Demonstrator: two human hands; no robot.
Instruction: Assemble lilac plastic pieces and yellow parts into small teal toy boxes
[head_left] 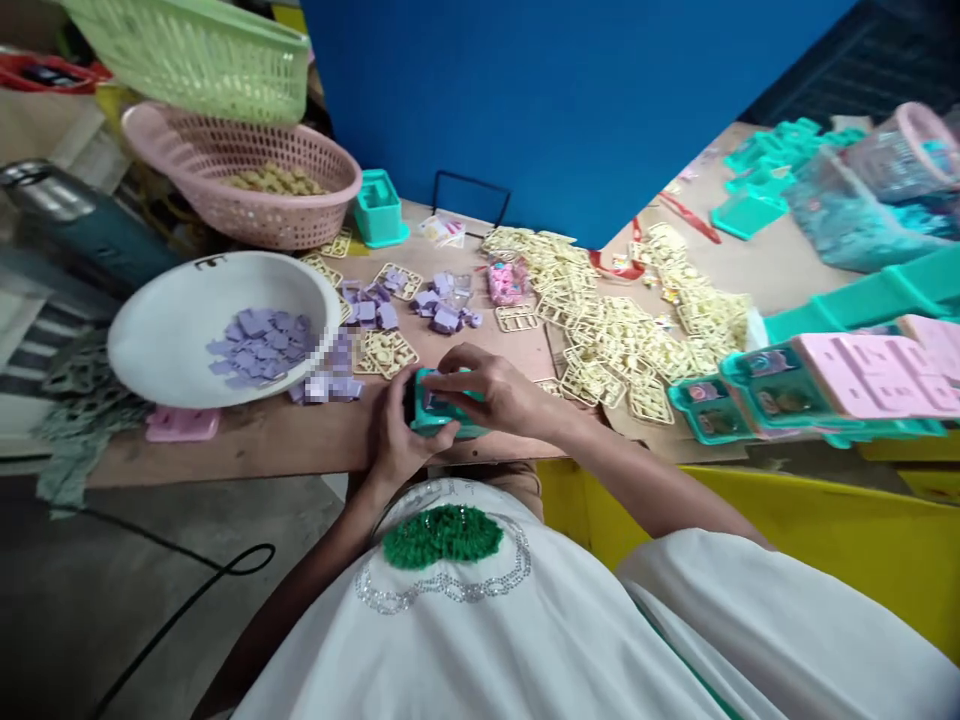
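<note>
At the table's front edge, a small teal plastic box (429, 420) sits between my two hands. My left hand (399, 430) wraps round its left side, thumb along the near wall. My right hand (491, 388) reaches over the box from the right, fingertips bent together at its opening; whatever they pinch is hidden. Just beyond lie cream plastic part frames (384, 354) and loose lilac pieces (448, 305). A small bag of pink parts (508, 283) rests farther back.
To the left, a white bowl (172, 345) holds lilac pieces, with a pink basket (247, 215) behind it. Cream frames (592, 310) are heaped right of centre. Filled teal boxes with pink panels (847, 375) line the right edge. A blue panel (480, 100) stands at the back.
</note>
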